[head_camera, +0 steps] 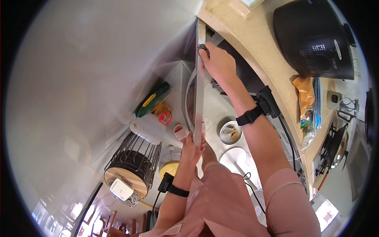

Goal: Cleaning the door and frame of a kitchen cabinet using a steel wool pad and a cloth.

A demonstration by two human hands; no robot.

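An open appliance or cabinet door [199, 115] with a silvery metal edge stands out from under the counter, seen almost edge-on. A curved handle [188, 97] runs along its left face. My right hand [220, 60] presses a dark grey steel wool scourer [202, 47] against the far part of that edge, thumb to the left and fingers to the right. At the near end, my left hand [194, 148] grips the door's corner, with its fingers wrapped around to the right side. Another grey fuzzy clump [216, 85] shows behind my right wrist, partly hidden.
A stone countertop [251, 50] curves along the right, holding a black electric cooker [314, 41] and packets [305, 97]. On the floor stand a metal basin [230, 132], a white fan [234, 157], an oil bottle [162, 114] and a wire rack [133, 166]. Cables hang from both wrist straps.
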